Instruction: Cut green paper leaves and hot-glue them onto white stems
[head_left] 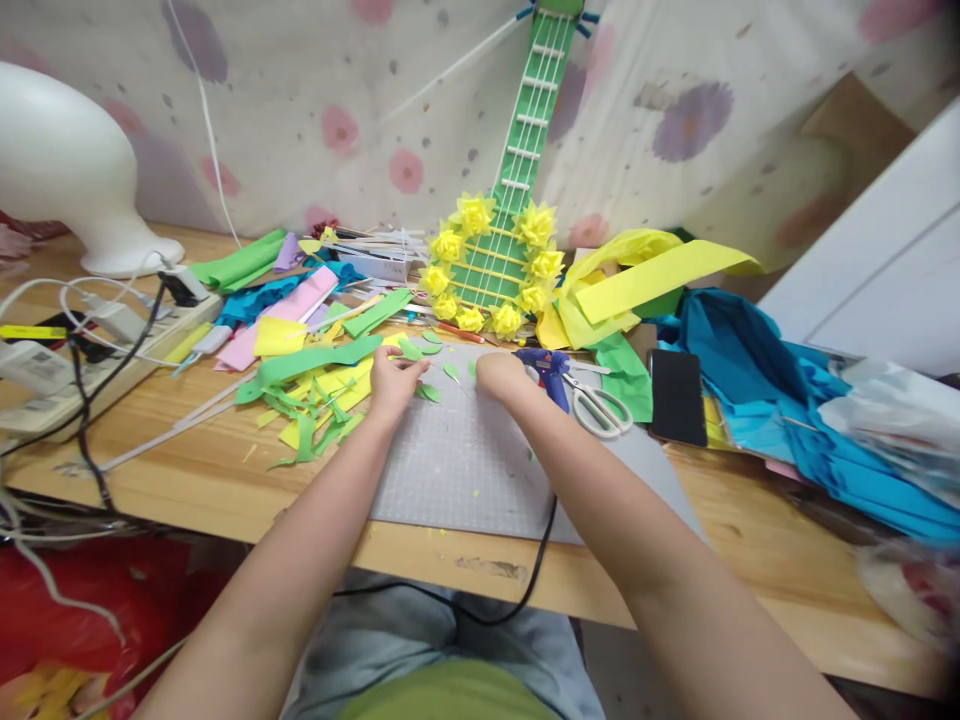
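Observation:
Over the grey cutting mat [450, 470], my left hand [397, 385] has its fingers pinched by a green paper leaf [410, 349], which it seems to hold. My right hand [501, 378] is bent down at the mat, its fingers hidden behind the hand; a bit of green leaf [472, 370] shows at its edge. Between the hands lies a loose leaf with a thin stem [451, 372]. More leaves [430, 393] lie beside my left fingers. Just right of my right hand are a blue glue gun [553, 372] and white-handled scissors [602, 410].
A green paper guitar [499, 260] ringed with yellow flowers leans on the back curtain. Green and yellow scraps [315, 400] lie left. A phone [677, 397] and blue paper [780, 400] lie right. A power strip [97, 360] and white foam head [67, 150] stand far left.

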